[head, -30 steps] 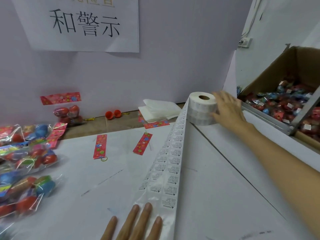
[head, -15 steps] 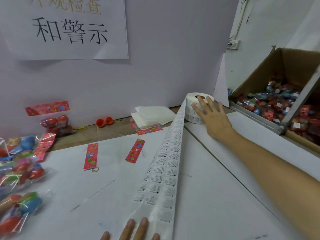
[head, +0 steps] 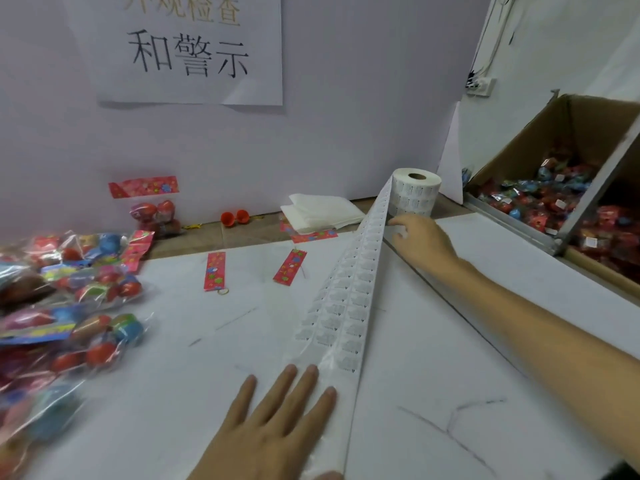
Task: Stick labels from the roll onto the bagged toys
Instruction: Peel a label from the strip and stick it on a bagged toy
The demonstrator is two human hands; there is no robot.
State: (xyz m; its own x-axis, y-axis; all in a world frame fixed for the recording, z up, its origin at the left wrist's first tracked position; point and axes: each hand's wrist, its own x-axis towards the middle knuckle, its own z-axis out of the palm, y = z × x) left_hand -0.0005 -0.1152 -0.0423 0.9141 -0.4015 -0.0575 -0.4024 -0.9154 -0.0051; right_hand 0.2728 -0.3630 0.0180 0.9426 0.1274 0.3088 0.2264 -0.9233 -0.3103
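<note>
The white printed label strip [head: 349, 299] is being pressed onto the white surface [head: 450, 375] by the flat, open left grip [head: 277, 427]; the right grip [head: 424, 244], withdrawn from the white paper roll [head: 415, 195] beside the wall, is being held at the strip's edge, and whether it is pinching cannot be told

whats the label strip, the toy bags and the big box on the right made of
Label strip: matte white paper labels on a glossy, see-through liner, likely film or glassine.
Toy bags: clear crinkly plastic film, with glare.
Box: brown matte cardboard, raw-looking walls.
</note>
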